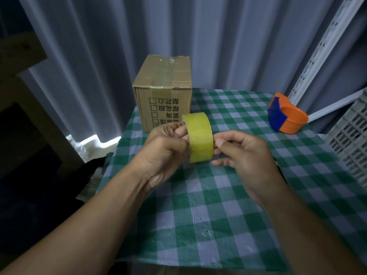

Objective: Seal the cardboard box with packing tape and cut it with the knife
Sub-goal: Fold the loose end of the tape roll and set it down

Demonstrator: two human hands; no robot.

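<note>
A yellow roll of packing tape [199, 136] is held upright above the checked table, in front of the cardboard box [164, 90]. My left hand [165, 149] grips the roll from the left, fingers reaching into its core. My right hand [242, 150] touches the roll's right edge, thumb and fingertips pinched at the tape surface. The box stands at the table's far left corner, with clear tape along its top seam and printed characters on its front. No knife is in view.
An orange tape dispenser [287, 114] with a blue blade guard lies at the far right of the green checked tablecloth [218, 205]. A grey plastic crate [351, 139] stands beyond the right edge. Grey curtains hang behind; a white bracket sits left of the table.
</note>
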